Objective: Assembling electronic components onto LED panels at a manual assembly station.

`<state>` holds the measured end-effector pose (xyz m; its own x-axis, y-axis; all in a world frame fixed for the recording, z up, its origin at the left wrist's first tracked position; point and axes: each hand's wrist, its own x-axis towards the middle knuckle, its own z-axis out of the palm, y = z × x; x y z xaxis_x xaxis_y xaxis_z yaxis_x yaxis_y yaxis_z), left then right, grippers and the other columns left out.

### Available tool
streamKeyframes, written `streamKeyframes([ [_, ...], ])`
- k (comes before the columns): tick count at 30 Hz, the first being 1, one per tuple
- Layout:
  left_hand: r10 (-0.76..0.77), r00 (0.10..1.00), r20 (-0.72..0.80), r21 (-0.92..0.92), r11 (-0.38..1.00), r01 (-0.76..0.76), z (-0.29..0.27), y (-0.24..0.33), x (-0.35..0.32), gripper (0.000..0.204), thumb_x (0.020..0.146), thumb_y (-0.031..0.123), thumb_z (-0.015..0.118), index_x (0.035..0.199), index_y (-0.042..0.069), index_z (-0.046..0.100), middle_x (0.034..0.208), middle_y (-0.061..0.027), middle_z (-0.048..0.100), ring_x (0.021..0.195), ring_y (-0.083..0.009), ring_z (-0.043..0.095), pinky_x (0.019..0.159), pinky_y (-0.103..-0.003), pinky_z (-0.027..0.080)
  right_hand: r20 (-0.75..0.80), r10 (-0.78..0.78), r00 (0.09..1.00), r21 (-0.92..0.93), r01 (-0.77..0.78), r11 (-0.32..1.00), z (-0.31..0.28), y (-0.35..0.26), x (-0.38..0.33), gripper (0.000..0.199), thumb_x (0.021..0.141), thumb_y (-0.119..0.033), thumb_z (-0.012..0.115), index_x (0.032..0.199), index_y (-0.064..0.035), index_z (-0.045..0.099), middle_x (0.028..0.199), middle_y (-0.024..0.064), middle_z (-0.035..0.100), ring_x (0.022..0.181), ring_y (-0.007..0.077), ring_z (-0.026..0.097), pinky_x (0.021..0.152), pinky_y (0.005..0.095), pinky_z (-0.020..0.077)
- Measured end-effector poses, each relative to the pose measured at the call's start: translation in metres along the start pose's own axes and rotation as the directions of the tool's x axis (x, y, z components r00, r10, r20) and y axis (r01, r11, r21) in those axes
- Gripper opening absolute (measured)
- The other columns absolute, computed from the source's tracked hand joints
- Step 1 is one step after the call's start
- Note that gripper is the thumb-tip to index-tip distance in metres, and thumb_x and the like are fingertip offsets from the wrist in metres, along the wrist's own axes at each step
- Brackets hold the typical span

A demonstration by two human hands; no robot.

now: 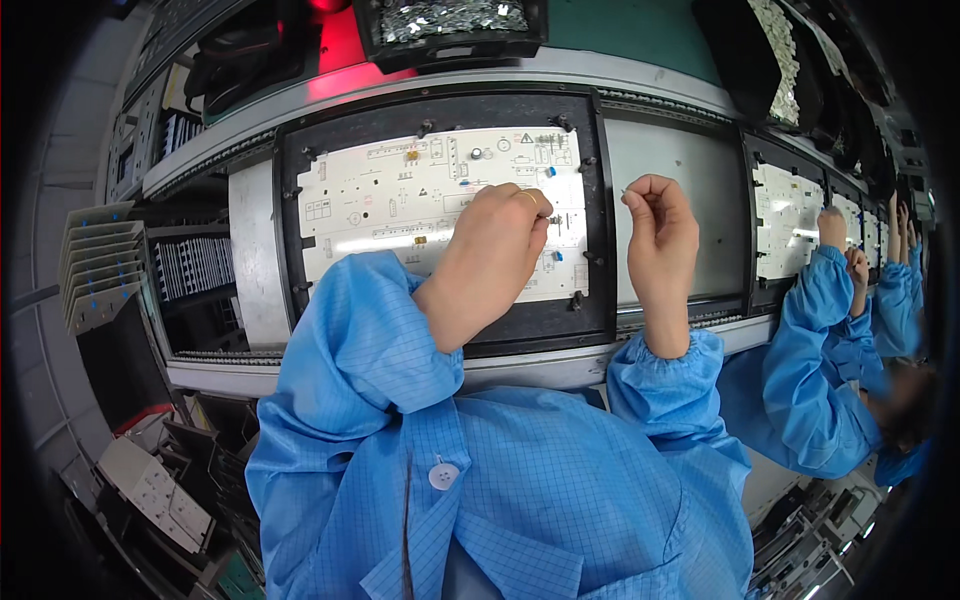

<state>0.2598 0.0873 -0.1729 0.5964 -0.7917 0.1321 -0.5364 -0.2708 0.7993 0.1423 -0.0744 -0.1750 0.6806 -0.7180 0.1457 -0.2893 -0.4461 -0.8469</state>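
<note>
A white circuit board lies in a black carrier frame on the line. My left hand reaches over the board's right half, its fingers pinched close to the surface. Whatever is between those fingertips is hidden. Just right of the frame, my right hand is raised, thumb and forefinger pressed together on a tiny pale part, too small to name. On the board sit small blue components, yellow components and a small round component. My left hand covers part of the board.
At the top stands a black bin full of small shiny parts. Another dark bin with pale parts is at upper right. Further boards continue along the rail, where co-workers in blue sleeves work. A slotted rack stands left.
</note>
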Motion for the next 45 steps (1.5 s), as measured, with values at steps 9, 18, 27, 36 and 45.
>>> streamKeyframes([
  [9,-0.017,0.999,0.042,0.042,0.999,0.015,0.007,0.002,0.005,0.014,0.085,0.001,0.067,0.098,-0.005,0.071,0.087,-0.0192,0.069,0.080,-0.0315,0.067,0.073,-0.037,0.054,-0.016,0.034,0.999,0.055,-0.033,0.998,0.002,0.006,-0.002,0.003,0.097,0.002,0.059,0.099,0.0016,0.062,0.087,0.0021,0.063,0.083,0.0082,0.058,0.077,0.0212,0.0470],
  [18,0.052,0.998,0.042,0.196,0.979,-0.059,0.017,0.008,0.003,0.014,0.085,0.001,0.066,0.098,-0.004,0.070,0.089,-0.0208,0.067,0.089,-0.0374,0.064,0.082,-0.043,0.052,0.047,0.028,0.999,0.086,-0.032,0.996,0.006,-0.005,-0.007,0.008,0.094,0.001,0.063,0.100,0.0038,0.067,0.087,0.0041,0.069,0.079,0.0075,0.060,0.074,0.0224,0.0489],
  [27,0.028,0.994,-0.105,0.228,0.974,-0.004,-0.039,-0.013,0.002,0.015,0.089,0.000,0.061,0.101,0.001,0.071,0.099,-0.0172,0.067,0.099,-0.0371,0.058,0.091,-0.042,0.047,0.164,0.115,0.980,-0.081,-0.102,0.991,0.015,-0.026,-0.010,0.015,0.086,0.004,0.068,0.101,0.0033,0.067,0.079,0.0057,0.069,0.067,0.0086,0.061,0.062,0.0241,0.0500],
  [36,0.025,0.998,-0.049,0.236,0.972,-0.013,-0.036,-0.027,-0.005,0.014,0.083,0.006,0.074,0.096,0.002,0.071,0.100,-0.0148,0.066,0.100,-0.0344,0.056,0.092,-0.040,0.046,0.146,0.122,0.982,-0.259,-0.081,0.962,0.020,-0.033,-0.006,0.016,0.081,0.002,0.067,0.097,0.0018,0.067,0.072,0.0057,0.067,0.064,0.0108,0.061,0.062,0.0260,0.0501],
  [45,-0.009,0.999,0.032,0.259,0.966,0.000,-0.023,-0.025,0.000,0.014,0.082,0.003,0.073,0.095,-0.001,0.070,0.094,-0.0163,0.066,0.097,-0.0352,0.056,0.089,-0.042,0.047,0.135,-0.087,0.987,-0.546,0.147,0.825,0.034,-0.038,-0.012,0.022,0.080,0.002,0.066,0.102,-0.0022,0.066,0.073,0.0133,0.066,0.063,0.0273,0.065,0.059,0.0361,0.0499],
])
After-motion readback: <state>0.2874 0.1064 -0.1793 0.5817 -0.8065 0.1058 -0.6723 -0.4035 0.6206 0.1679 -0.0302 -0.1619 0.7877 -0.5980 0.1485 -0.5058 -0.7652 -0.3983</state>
